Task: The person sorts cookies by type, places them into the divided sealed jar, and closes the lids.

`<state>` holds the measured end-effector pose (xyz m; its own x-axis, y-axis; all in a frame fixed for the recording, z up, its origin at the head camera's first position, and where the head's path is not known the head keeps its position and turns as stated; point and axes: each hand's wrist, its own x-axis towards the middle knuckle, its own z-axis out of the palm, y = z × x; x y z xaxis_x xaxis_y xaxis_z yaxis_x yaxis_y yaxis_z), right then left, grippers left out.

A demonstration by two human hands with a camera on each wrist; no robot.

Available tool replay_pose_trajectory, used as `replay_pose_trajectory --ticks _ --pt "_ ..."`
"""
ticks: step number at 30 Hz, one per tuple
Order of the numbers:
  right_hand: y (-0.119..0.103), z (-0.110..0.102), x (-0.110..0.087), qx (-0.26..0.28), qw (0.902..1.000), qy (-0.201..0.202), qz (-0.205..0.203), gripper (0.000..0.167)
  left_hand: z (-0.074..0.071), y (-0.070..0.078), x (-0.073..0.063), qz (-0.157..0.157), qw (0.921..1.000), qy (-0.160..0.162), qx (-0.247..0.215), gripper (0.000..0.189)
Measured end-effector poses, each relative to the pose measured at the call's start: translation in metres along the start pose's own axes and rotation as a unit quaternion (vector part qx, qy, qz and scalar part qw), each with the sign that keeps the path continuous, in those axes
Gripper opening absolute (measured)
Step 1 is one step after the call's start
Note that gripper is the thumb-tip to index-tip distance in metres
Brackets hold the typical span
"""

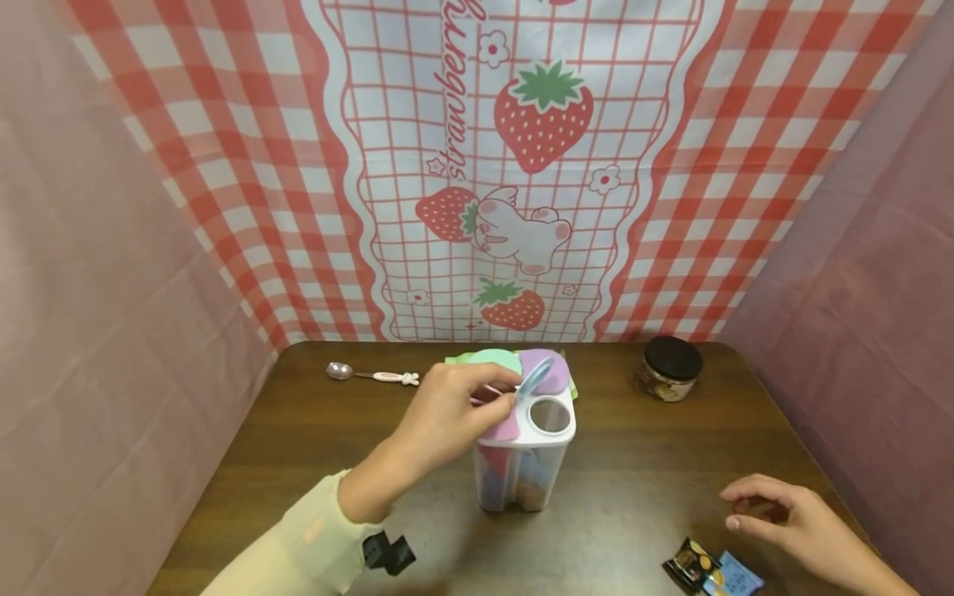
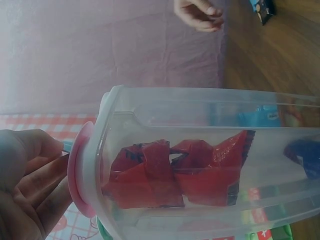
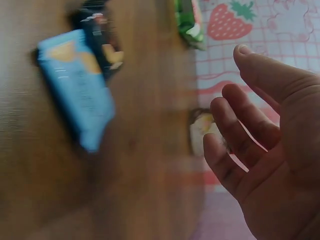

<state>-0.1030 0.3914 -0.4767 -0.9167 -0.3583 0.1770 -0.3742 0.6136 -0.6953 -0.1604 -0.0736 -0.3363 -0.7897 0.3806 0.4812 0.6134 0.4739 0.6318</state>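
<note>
A clear storage container [image 1: 532, 476] with a white top and coloured flip lids stands mid-table. My left hand [image 1: 455, 406] pinches its raised light-blue lid [image 1: 538, 377], leaving the round opening [image 1: 550, 415] beneath uncovered. Red wrapped snacks [image 2: 145, 175] show through the wall in the left wrist view, with blue packets lower down. My right hand [image 1: 801, 521] hovers at the right with loosely bent fingers and nothing in them. Nearest to it lie a black packet [image 1: 693, 563] and a light-blue packet [image 1: 733, 575], blurred in the right wrist view.
A spoon [image 1: 373, 377] with a rabbit-tipped handle lies at the back left. At the back right stands a jar [image 1: 671, 368] with a black lid. Green packaging [image 3: 190, 25] sits behind the container. A strawberry-print cloth [image 1: 537, 199] hangs along the table's back edge.
</note>
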Motion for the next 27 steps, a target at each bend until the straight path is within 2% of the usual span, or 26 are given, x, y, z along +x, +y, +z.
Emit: replay_pose_trajectory --ticks 4,9,14,17,19,21,24,27 --pt "0.016 0.009 -0.017 0.033 0.9975 -0.044 0.044 0.024 0.001 0.001 0.001 0.003 1.0 -0.001 0.001 0.016" --pt "0.03 0.019 -0.033 0.059 0.9945 -0.067 0.055 0.024 0.001 0.002 0.001 0.0 1.0 -0.001 0.003 0.016" --pt "0.036 0.019 -0.042 0.079 0.9797 -0.115 0.144 0.032 0.0 0.001 0.0 -0.002 1.0 -0.001 0.004 0.016" --pt "0.039 0.02 -0.046 0.081 0.974 -0.126 0.17 0.039 0.001 0.001 0.0 -0.001 1.0 0.001 0.003 0.016" --pt "0.042 0.023 -0.047 0.079 0.9751 -0.124 0.166 0.038 0.001 0.001 0.0 -0.001 1.0 0.002 0.003 0.016" --pt "0.046 0.027 -0.049 0.074 0.9803 -0.117 0.141 0.032 0.001 0.0 0.0 0.0 1.0 0.003 0.002 0.016" --pt "0.052 0.034 -0.051 0.066 0.9891 -0.1 0.085 0.028 0.001 0.0 0.0 0.0 1.0 0.003 0.0 0.016" --pt "0.058 0.037 -0.052 0.062 0.9942 -0.082 0.03 0.033 0.002 -0.001 0.0 -0.001 1.0 0.004 -0.003 0.016"
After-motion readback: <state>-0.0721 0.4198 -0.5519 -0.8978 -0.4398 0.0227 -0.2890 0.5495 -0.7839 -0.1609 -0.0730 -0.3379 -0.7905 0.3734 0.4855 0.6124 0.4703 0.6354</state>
